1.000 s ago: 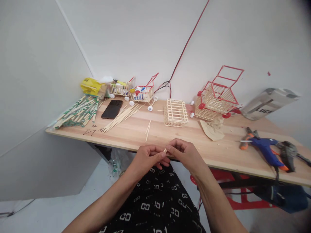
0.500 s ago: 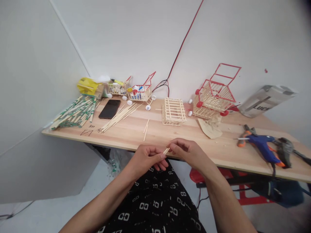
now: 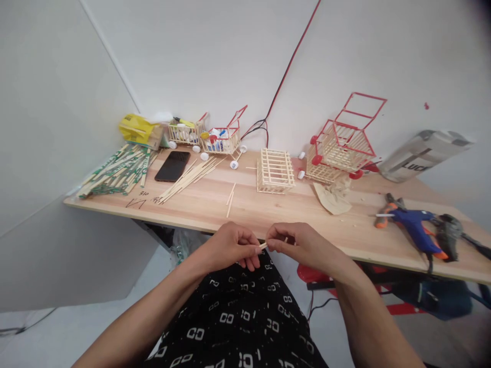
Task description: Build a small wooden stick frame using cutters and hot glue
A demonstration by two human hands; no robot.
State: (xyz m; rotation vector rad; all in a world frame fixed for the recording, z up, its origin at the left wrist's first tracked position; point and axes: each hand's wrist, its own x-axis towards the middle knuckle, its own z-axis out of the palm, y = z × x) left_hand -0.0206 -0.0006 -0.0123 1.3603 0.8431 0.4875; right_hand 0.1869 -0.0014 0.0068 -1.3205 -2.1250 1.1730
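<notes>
- Head view: left hand [image 3: 238,248] pinches short pale sticks [image 3: 263,246] between thumb and fingers; exact count unclear.
- Right hand [image 3: 294,241] is curled, with thumb and fingertips closed at the other end of the same sticks.
- Sticks are located between both hands, at the front edge of the wooden table [image 3: 199,214], above the patterned black garment [image 3: 230,327].
- Beyond the hands, two loose sticks [image 3: 230,200] lie on the tabletop, left of a slatted stick frame [image 3: 275,171].
- Further left: a fanned pile of long sticks [image 3: 187,179], just beside a black phone [image 3: 172,166].
- Right side: a blue glue gun [image 3: 417,232] lies on the table.
</notes>
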